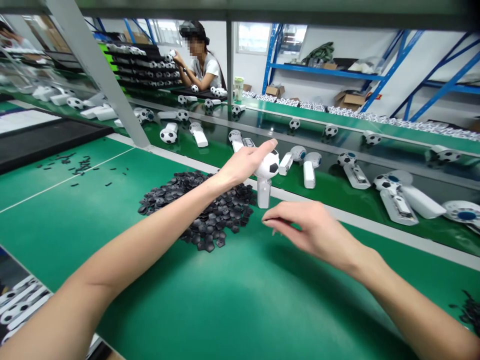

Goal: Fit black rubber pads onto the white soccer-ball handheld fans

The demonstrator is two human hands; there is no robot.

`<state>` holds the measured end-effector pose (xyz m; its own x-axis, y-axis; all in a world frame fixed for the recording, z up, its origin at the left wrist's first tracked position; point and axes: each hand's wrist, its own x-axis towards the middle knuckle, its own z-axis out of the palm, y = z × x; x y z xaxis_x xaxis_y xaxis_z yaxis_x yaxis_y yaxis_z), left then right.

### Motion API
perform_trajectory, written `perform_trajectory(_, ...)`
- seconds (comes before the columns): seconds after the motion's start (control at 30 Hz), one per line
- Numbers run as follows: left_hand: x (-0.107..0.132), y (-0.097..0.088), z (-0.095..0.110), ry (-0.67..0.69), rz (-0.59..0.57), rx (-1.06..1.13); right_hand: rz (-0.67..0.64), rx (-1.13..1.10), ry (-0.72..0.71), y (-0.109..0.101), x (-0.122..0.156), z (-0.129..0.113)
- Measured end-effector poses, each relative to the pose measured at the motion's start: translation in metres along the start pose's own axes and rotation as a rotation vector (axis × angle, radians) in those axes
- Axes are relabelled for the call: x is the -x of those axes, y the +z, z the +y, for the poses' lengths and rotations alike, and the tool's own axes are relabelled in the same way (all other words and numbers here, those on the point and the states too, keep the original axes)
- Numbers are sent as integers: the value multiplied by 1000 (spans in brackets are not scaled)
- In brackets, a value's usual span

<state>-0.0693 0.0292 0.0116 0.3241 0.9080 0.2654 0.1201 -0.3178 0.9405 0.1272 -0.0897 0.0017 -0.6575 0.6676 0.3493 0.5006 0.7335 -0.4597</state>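
My left hand (243, 162) reaches far forward and is closed round the ball-shaped head of a white handheld fan (264, 194) patterned like a football. The fan is upright, its white handle pointing down over the table's far edge. Just nearer to me, my right hand (315, 227) has thumb and fingers pinched together, apart from the fan. Whatever lies between those fingertips, if anything, is too small to make out. A pile of black pentagon-shaped pieces (221, 220) lies on the green table (240, 300), partly behind my left forearm.
Beyond a pale rail, a green conveyor (210, 155) carries several football-patterned fans, some with open handles (354, 172). A grey post (101, 75) rises at left near a black tray (56, 140). Small black strips (84, 165) lie scattered. Across the line sits a co-worker (206, 70).
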Motion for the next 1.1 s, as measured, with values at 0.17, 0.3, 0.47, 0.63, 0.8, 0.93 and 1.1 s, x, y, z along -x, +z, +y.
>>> perform_trajectory(0.17, 2, -19, 22, -388, -244, -128, 293, -127, 164, -27, 6, 4)
perform_trajectory(0.3, 3, -30, 33, -563, -355, -22, 451, -292, 329, -31, 4, 6)
perform_trajectory(0.47, 9, -22, 36, -558, -382, 250, 529, -492, 354, -37, 4, 2)
perform_trajectory(0.63, 20, 3, 38, -244, -303, 446, 650, -625, 341, -42, 3, -1)
perform_trajectory(0.8, 33, 23, 36, 13, -225, 429, 666, -758, 394, -37, -1, -5)
perform_trajectory(0.93, 39, 34, 30, 180, -165, 367, 687, -776, 402, -30, -4, -11)
perform_trajectory(1.1, 48, 40, 27, 232, -113, 118, 723, -689, 407, -23, -4, -12)
